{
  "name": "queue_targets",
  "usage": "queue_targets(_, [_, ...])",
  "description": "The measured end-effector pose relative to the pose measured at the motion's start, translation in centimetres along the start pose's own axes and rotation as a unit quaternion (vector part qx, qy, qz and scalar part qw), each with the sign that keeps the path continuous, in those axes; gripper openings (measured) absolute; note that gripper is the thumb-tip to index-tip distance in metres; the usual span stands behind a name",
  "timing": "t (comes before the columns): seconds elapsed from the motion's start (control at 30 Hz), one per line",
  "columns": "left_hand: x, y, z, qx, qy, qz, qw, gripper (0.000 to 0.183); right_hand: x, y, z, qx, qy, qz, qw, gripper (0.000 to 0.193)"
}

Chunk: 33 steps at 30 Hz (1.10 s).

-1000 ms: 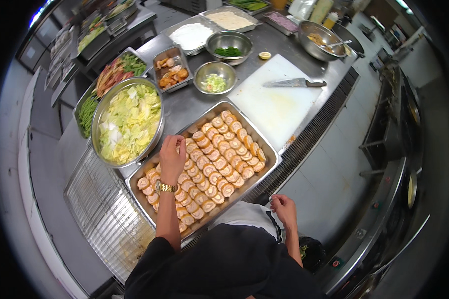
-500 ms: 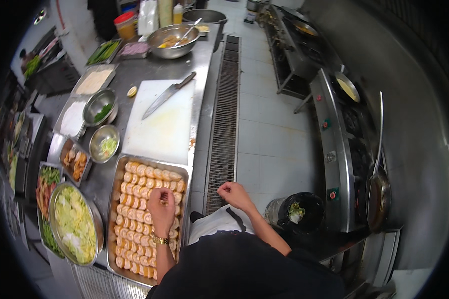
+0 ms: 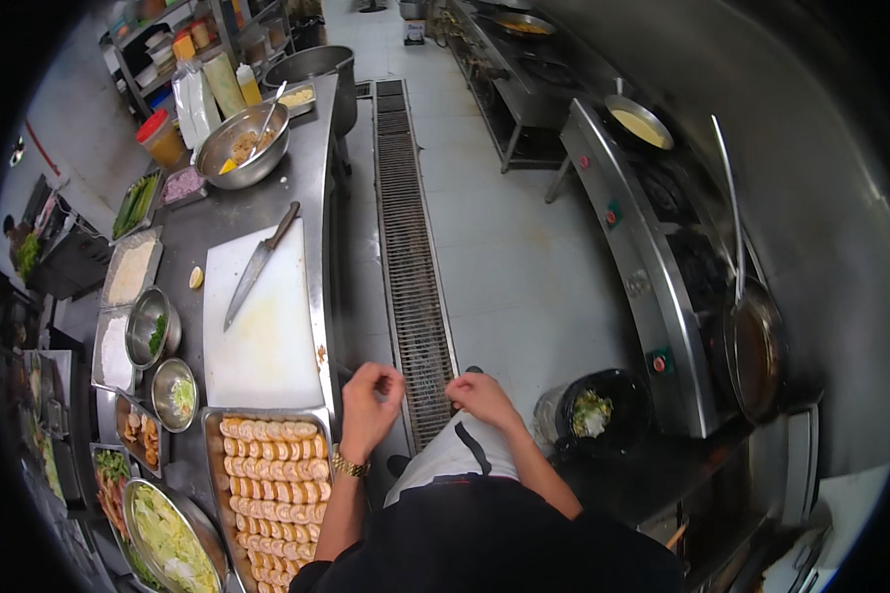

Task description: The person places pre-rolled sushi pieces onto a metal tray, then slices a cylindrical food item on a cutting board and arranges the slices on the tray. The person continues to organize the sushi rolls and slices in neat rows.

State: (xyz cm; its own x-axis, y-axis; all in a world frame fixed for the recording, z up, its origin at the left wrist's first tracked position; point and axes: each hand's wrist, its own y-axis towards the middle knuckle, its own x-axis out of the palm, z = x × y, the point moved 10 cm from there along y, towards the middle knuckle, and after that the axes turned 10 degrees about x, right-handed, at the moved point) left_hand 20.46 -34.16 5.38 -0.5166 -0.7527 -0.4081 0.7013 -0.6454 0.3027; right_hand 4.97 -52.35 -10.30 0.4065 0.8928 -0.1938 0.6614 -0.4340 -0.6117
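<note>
My left hand (image 3: 373, 400), with a gold watch band at the wrist, hovers in front of me just right of the worktop edge. Its fingers are curled in, with nothing visible in them. Level with it, my right hand (image 3: 483, 397) is also closed, above my white apron, and no object shows there either. Nearest the left hand is a steel tray (image 3: 267, 413) filled with rows of sliced orange-and-white rolls (image 3: 275, 491). Beyond the tray lies a white cutting board (image 3: 285, 346) with a large kitchen knife (image 3: 257, 269) on it.
Beside the tray stand a bowl of chopped cabbage (image 3: 173, 539) and small steel bowls (image 3: 175, 395). A mixing bowl (image 3: 242, 148) is at the far end. A floor drain grate (image 3: 410, 277) runs ahead. On the right are a black-lined bin (image 3: 623, 400), stoves (image 3: 653, 296) and a long-handled pan (image 3: 756, 361).
My left hand has moved from over the tray of rolls to the right, off the worktop. The view has turned, so the table sits further left. My right hand has moved slightly right.
</note>
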Motion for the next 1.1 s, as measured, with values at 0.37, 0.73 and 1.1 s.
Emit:
queue_targets(0.37, [13.2,10.8,-9.1,-0.065,0.138,-0.142,0.978,0.017,-22.0,12.9,2.0,0.076,0.030,0.105,0.991,0.024])
queue_targets(0.73, [12.0,-2.8,-27.9,-0.434,0.126,0.107,0.885,0.020,-21.0,8.0,-38.2,-0.414,-0.336,-0.061,0.844,0.033])
queue_targets(1.1, [19.5,-10.0,-39.7,-0.626,0.262,0.041,0.733,0.017,-14.4,-9.1,-60.1,-0.813,-0.351,-0.158,0.437,0.022])
